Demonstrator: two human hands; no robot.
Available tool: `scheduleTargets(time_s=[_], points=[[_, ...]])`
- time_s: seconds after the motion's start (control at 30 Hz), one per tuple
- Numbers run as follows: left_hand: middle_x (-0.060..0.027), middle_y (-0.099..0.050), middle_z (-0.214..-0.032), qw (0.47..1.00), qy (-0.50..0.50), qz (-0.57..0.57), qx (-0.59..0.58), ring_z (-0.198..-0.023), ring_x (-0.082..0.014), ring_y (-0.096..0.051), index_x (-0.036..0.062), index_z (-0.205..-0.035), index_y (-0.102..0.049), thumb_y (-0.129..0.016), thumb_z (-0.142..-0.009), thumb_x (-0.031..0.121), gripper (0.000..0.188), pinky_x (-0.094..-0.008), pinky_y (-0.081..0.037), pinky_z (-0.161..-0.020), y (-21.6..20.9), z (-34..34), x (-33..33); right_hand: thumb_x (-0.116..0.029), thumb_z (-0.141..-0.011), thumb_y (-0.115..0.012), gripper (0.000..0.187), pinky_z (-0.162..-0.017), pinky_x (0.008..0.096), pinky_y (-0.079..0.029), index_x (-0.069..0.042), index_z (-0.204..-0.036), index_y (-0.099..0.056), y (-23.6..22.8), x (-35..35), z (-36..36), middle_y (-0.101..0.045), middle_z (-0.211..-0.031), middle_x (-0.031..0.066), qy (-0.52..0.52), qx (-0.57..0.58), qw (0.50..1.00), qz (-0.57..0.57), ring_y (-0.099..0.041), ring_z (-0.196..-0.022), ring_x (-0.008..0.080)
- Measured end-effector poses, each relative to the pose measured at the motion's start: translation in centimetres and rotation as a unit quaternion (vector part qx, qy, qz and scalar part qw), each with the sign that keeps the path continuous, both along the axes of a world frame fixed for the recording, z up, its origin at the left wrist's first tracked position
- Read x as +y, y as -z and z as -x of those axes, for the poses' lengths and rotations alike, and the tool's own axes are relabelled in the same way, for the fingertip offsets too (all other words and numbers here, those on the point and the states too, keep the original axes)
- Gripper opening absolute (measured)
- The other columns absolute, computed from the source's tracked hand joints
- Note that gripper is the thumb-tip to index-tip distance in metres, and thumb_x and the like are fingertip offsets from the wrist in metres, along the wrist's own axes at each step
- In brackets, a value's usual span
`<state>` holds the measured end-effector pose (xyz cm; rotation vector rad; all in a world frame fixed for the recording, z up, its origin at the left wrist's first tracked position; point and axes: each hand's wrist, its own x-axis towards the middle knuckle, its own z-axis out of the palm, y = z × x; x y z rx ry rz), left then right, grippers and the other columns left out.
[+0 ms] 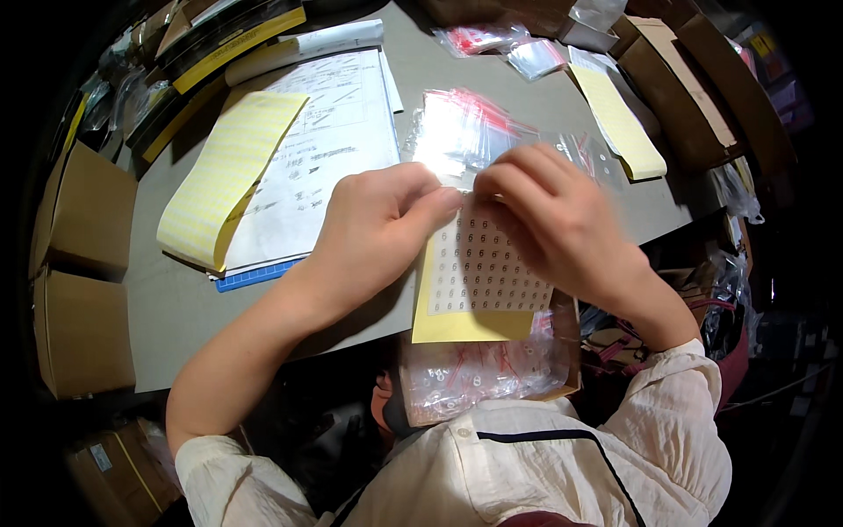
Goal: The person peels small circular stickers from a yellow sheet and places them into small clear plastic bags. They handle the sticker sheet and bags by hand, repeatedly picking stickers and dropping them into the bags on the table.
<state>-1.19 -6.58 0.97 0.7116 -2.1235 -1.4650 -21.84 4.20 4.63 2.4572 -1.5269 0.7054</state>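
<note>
A sheet of small printed labels (pixel 479 263) on yellow backing paper (pixel 474 328) hangs over the table's front edge, tilted toward me. My left hand (pixel 378 220) pinches its upper edge between the thumb and curled fingers. My right hand (pixel 566 220) is bent over the sheet's upper right, fingertips drawn together near the left thumb. It is slightly blurred, and what its fingers hold is hidden. Just beyond both hands lies a fanned pile of clear zip bags (pixel 474 127) with red edges. Below the sheet, a box of clear bags (pixel 483 373) sits close to my body.
On the left, a curled yellow label strip (pixel 224 176) lies across papers (pixel 342 132) over a blue board (pixel 259 275). Another label strip (pixel 623 123) lies at the right. Cardboard boxes (pixel 88 211) stand along the left edge, and an open carton (pixel 694 79) at the far right.
</note>
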Motion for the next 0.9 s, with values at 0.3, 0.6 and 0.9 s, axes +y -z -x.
scheduleTargets(time_s=[0.3, 0.6, 0.9], points=[[0.0021, -0.066, -0.076, 0.995, -0.005, -0.102, -0.005, -0.066, -0.0035, -0.057, 0.0008, -0.091, -0.069, -0.068, -0.106, 0.024, 0.028, -0.0225, -0.045, -0.055, 0.0, -0.1, -0.4, 0.003, -0.090, -0.074, 0.015, -0.076, 0.0305, -0.057, 0.004, -0.104, -0.071, -1.1, -0.3, 3.7, -0.074, -0.098, 0.0106, -0.040, -0.277, 0.952, -0.119, -0.071, -0.086, 0.0163], [-0.0019, -0.070, -0.082, 0.993, 0.021, -0.114, -0.016, -0.067, -0.0057, -0.061, -0.0034, -0.104, -0.072, -0.064, -0.107, 0.020, 0.025, -0.0228, -0.050, -0.058, -0.2, 0.0, -0.6, -0.018, -0.092, -0.076, 0.026, -0.066, 0.0356, -0.050, 0.006, -0.093, -0.067, 0.5, -5.8, 10.7, -0.068, -0.077, 0.0121, 0.200, -0.042, 0.939, -0.277, -0.061, -0.067, 0.0194], [-0.0017, -0.068, -0.081, 0.993, 0.009, -0.118, -0.010, -0.067, -0.0050, -0.059, -0.0017, -0.105, -0.066, -0.064, -0.107, 0.017, 0.019, -0.0225, -0.049, -0.059, -0.5, 0.0, -0.3, -0.006, -0.096, -0.073, 0.015, -0.078, 0.0265, -0.053, 0.002, -0.106, -0.066, -0.9, -6.3, 9.4, -0.069, -0.093, 0.0029, 0.093, -0.223, 0.908, -0.341, -0.064, -0.086, 0.0091]])
